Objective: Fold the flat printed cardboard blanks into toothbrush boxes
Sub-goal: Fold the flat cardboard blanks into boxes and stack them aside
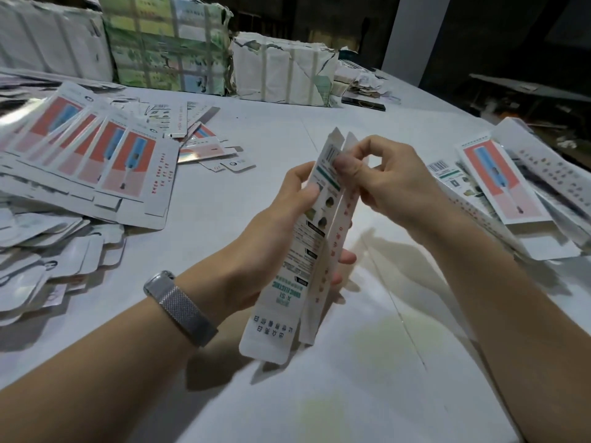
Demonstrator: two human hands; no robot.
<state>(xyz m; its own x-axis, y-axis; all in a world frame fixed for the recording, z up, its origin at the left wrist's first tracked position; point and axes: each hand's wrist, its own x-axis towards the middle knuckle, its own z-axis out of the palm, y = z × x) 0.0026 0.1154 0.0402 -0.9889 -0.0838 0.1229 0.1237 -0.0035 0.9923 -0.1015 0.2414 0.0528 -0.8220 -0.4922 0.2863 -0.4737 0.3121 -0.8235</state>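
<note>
The left hand (281,215) covers part of the blank (307,251) it holds, and its fingers (347,258) show only as tips past the card's far edge. The small print on the blank is too fine to read. The fanned pile of blanks (96,161) on the left runs off the picture's edge. The stack of blanks (511,187) on the right is cut off too. Wrapped bundles (166,43) at the back of the worktop (351,378) are cropped at the top.

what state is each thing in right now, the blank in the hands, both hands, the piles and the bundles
held blank: partly folded, upright, off the table
left hand: grips the blank's side
right hand: pinches its top edge
left pile of blanks: flat, fanned out
right pile: flat, stacked loosely
wrapped bundles: strapped, wrapping torn
</note>
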